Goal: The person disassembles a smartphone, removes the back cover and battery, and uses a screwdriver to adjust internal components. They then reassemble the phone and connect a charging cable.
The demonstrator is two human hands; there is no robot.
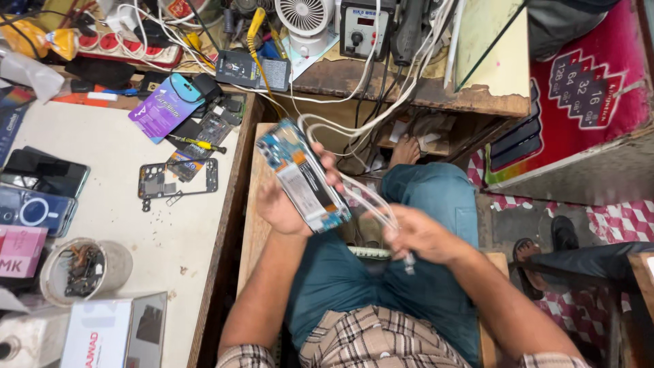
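While held, opened phone (304,177) lies diagonal

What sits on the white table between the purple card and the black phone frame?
In the head view, a small yellow-handled screwdriver lies between the purple card and the black phone frame.

A single head-worn camera looks steeply down from close above the seated person's lap, facing forward, so that the forearms rise from the bottom edge, the cluttered white-topped desk (129,204) fills the left, and the tiled floor (613,218) shows at the right.
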